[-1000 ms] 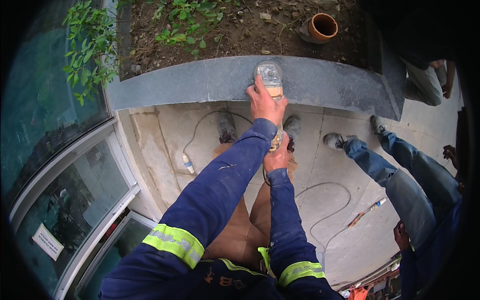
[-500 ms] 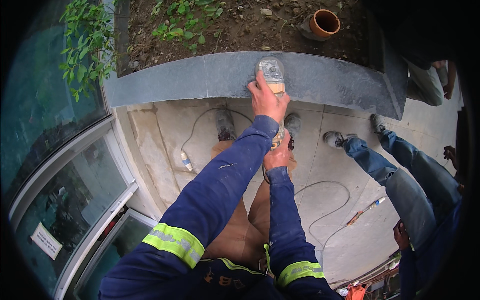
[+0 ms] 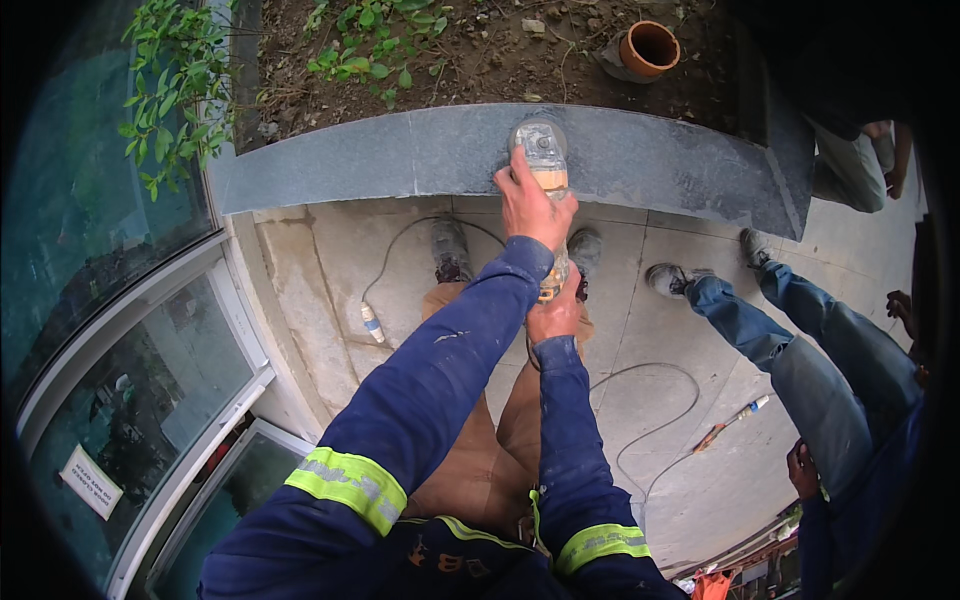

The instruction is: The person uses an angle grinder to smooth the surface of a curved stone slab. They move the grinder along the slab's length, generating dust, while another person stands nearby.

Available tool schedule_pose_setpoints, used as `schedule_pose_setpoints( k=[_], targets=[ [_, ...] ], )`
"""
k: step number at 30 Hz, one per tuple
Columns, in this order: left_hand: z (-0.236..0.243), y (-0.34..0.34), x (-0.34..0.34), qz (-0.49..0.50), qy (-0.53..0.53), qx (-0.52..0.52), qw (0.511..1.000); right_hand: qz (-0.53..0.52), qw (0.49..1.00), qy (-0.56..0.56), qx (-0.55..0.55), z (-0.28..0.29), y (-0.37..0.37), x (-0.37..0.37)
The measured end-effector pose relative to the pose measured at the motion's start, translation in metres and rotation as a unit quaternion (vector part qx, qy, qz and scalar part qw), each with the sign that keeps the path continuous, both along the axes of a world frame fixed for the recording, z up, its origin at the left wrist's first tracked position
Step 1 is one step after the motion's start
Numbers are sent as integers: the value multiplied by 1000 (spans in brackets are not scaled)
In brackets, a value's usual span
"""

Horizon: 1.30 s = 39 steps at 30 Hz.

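My left hand (image 3: pixel 532 208) is wrapped round the front body of a dusty angle grinder (image 3: pixel 545 163), its index finger and thumb along the sides. The grinder's disc end rests on the grey stone top (image 3: pixel 336 166) of a planter wall. My right hand (image 3: pixel 555 312) grips the rear of the tool nearer to me, partly under my left sleeve. The tool's underside against the stone is hidden.
Soil with plants (image 3: pixel 350 45) and a clay pot (image 3: pixel 649 50) lie beyond the ledge. Glass doors (image 3: pixel 140 400) line the left. Another person's legs (image 3: pixel 790 340) and a crouching person (image 3: pixel 845 160) are at the right. Cables and connectors (image 3: pixel 373 325) lie on the floor.
The grinder and my left hand shifted slightly away from me, then slightly back toward me along the stone. My grip looks the same.
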<state>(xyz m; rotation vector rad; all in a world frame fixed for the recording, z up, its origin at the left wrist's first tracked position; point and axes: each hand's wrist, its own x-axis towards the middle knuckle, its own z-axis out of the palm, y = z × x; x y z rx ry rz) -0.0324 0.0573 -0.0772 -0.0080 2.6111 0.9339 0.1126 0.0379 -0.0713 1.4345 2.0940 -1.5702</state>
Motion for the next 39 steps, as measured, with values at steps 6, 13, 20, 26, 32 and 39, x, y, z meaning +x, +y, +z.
schedule_pose_setpoints(
  k=[6, 13, 20, 26, 32, 39],
  targets=[
    [4, -13, -4, 13, -24, -22, 999, 24, 999, -42, -19, 9, -4, -6],
    [1, -6, 1, 1, -15, -3, 1000, -2, 1000, 10, -2, 1, -3, 5],
    [0, -11, -7, 13, -21, -12, 1000, 28, 999, -12, -10, 1, -2, -3],
    [4, -11, 11, 12, -34, -9, 999, 3, 1000, 5, -15, 5, -5, 14],
    [-2, 4, -4, -1, -10, -1, 1000, 25, 999, -30, 18, -1, 6, -2],
    [5, 1, -4, 5, -39, -18, 999, 5, 1000, 21, 4, 6, 5, -1]
  ],
)
